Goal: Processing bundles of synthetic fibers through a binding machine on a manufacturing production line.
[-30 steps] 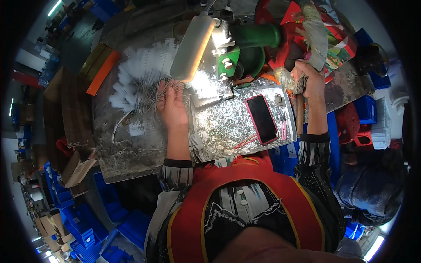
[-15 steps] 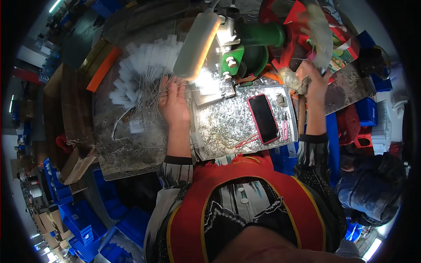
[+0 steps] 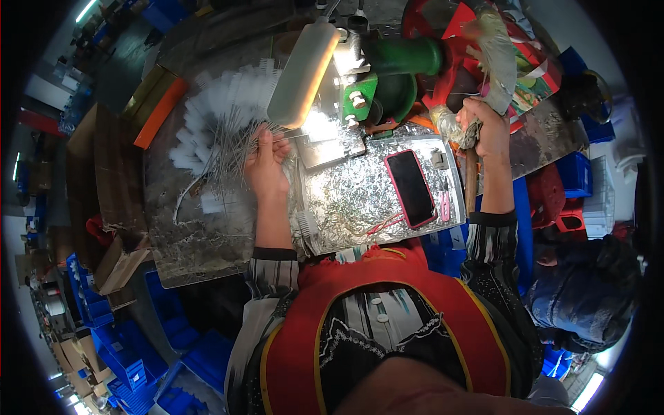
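Observation:
My left hand (image 3: 268,166) is closed, thumb and fingers pinching thin wire just below the lamp, beside a pile of white-bristled brushes (image 3: 225,104) with long wire stems. The wire's far end is hard to make out in the glare. To the right, my right hand (image 3: 488,131) wraps around a cloth-bound handle (image 3: 465,130) next to the green machine (image 3: 404,59). Between my hands, the lit metal work block (image 3: 333,146) of the machine stands at the back of a shallow tray (image 3: 332,238).
In the tray lie wire scraps, a red-edged phone (image 3: 410,188) and pink-handled snips (image 3: 445,200). A white lamp (image 3: 304,76) overhangs the work block. An orange-sided box (image 3: 162,114) stands at left, blue bins (image 3: 173,318) below the table. Another person (image 3: 584,297) is at right.
My left fingers have curled in more tightly near the wire stems. My right hand stays on the wrapped handle, shifted slightly. The whole view has drifted a little.

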Tool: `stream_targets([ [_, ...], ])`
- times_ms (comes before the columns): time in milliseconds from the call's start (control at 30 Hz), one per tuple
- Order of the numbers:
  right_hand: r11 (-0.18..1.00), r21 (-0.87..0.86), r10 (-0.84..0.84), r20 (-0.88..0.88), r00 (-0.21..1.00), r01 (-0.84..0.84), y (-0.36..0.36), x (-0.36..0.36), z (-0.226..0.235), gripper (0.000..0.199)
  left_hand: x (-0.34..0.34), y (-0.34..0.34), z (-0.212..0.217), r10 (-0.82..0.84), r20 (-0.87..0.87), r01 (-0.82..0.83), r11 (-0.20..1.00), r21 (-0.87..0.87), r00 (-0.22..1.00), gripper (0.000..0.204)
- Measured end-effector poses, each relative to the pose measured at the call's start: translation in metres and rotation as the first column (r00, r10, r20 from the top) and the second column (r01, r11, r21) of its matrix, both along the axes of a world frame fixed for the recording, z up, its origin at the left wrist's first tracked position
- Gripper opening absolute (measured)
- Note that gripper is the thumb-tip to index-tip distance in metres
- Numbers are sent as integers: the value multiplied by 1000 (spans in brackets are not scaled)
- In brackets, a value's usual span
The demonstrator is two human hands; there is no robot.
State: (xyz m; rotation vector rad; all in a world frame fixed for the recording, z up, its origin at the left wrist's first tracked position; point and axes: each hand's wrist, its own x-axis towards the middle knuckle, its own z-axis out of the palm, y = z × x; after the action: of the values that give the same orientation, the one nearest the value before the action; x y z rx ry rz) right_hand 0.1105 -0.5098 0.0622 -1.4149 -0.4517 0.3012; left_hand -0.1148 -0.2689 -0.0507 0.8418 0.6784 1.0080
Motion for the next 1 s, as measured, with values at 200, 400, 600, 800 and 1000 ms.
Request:
stream_targets([
  [200,999,11,-47,-9,999,47,0,0,-1,19,3,1,-1,47,51,-45,999,-26,998,29],
  [400,996,-95,-5,-23,1000,3,-3,9,25,24,4,1,1,31,18,-31,999,-15,999,29],
  [600,992,121,-37,143,989,19,1,3,-14,21,6,-1,2,30,13,-30,1000,-7,999,29],
  [800,964,210,99,286,953,-164,2,15,-60,16,4,6,5,-11,-10,10,1000,-16,1000,28],
  [1000,992,112,46,24,999,-49,-2,8,-12,11,-1,17,-3,35,85,-28,997,-72,996,27],
])
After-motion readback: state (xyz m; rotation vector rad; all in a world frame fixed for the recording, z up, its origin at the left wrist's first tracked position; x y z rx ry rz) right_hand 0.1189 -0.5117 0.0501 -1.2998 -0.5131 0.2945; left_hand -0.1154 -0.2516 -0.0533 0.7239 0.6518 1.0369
